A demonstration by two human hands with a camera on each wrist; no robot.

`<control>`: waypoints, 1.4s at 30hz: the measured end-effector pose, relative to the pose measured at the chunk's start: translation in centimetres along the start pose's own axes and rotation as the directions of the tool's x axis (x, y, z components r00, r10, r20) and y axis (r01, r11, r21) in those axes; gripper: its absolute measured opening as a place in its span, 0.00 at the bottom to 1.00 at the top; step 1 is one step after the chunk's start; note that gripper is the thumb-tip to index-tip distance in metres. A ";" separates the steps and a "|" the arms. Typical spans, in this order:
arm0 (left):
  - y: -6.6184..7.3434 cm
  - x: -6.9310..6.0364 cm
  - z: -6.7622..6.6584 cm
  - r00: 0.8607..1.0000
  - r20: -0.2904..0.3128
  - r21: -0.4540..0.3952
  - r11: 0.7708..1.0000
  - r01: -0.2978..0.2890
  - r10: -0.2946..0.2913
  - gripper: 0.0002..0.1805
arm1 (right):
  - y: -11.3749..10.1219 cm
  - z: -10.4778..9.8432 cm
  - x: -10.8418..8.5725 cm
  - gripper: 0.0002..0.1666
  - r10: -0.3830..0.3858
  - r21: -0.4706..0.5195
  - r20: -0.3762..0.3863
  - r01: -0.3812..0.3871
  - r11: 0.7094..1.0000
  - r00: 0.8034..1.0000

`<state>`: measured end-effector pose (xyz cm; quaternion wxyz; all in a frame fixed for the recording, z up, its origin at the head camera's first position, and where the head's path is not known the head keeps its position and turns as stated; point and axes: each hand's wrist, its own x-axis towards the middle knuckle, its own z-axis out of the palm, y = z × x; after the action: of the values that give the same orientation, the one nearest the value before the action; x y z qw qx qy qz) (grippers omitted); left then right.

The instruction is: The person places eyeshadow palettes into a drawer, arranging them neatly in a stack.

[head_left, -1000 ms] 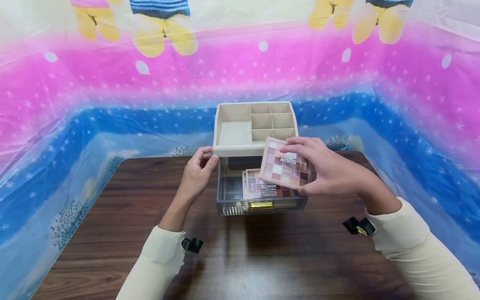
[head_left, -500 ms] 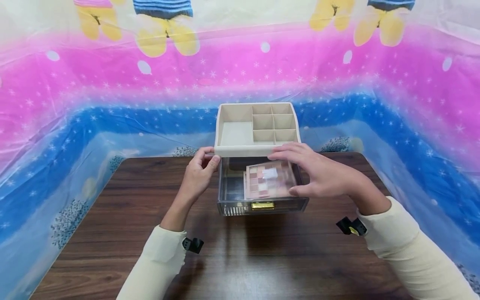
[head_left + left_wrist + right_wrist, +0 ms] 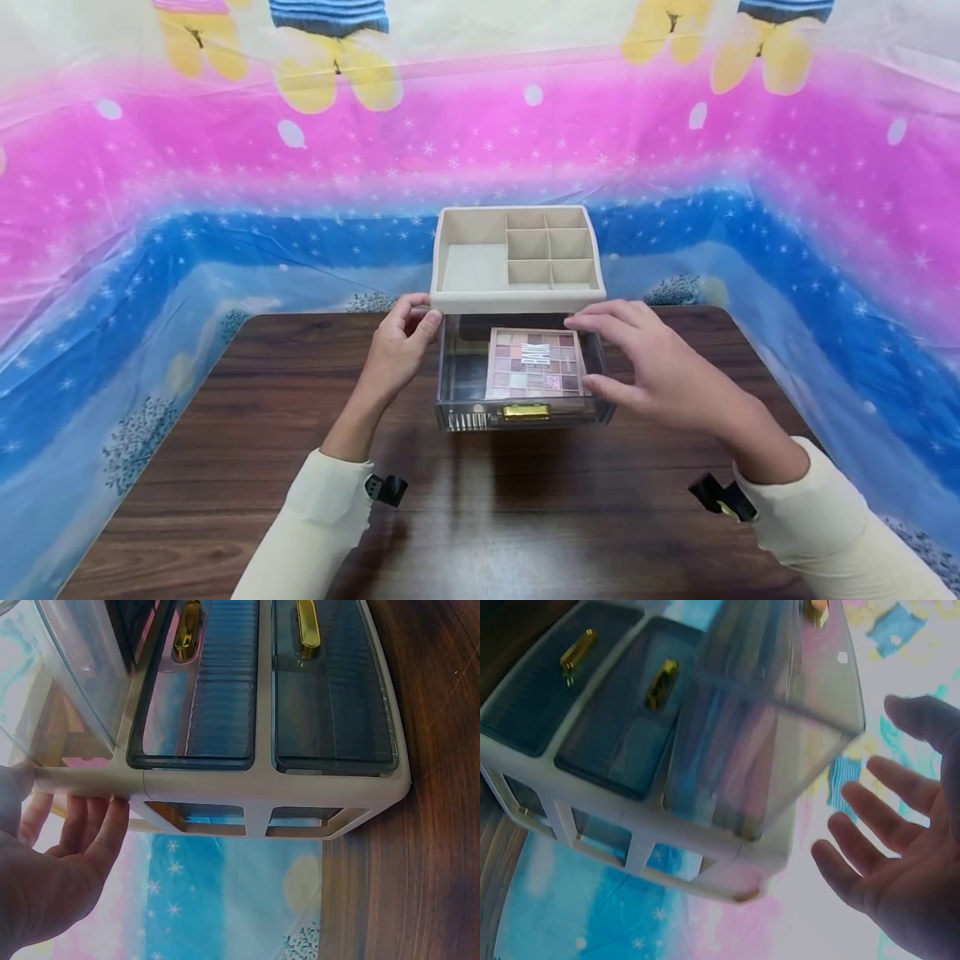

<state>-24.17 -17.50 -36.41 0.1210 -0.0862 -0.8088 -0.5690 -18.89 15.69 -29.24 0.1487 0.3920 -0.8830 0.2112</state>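
A cream cosmetics organizer (image 3: 517, 302) stands at the back of the table, its clear top drawer (image 3: 463, 367) pulled out. Inside that drawer lies an eyeshadow palette (image 3: 531, 364) with a grid of coloured pans, on top of at least one other palette. My left hand (image 3: 397, 346) grips the organizer's left edge; in the left wrist view, the left hand's fingers (image 3: 97, 832) curl round the frame. My right hand (image 3: 663, 367) hovers at the drawer's right side, fingers spread and holding nothing. The right wrist view shows the right hand (image 3: 904, 840) apart from the drawer.
Two lower drawers with gold handles (image 3: 307, 626) are closed below the open one. The organizer's top has one large compartment (image 3: 476, 267) and several small ones (image 3: 528, 243). A printed cloth (image 3: 480, 142) hangs behind the dark wooden table (image 3: 300, 392).
My right hand has lowered the eyeshadow palette into the drawer, let go of it and drawn back slightly to the right. My left hand has stayed on the organizer's edge.
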 end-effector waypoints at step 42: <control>-0.1 0.1 0.1 1.000 0.017 -0.032 0.999 0.017 -0.016 0.20 | -7.4 11.7 -0.4 0.11 -0.431 -0.514 -0.555 0.114 0.850 0.712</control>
<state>-24.30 -17.47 -36.47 0.1082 -0.0864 -0.8011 -0.5823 -14.14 5.72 -37.64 0.5620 0.3783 -0.7285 0.1020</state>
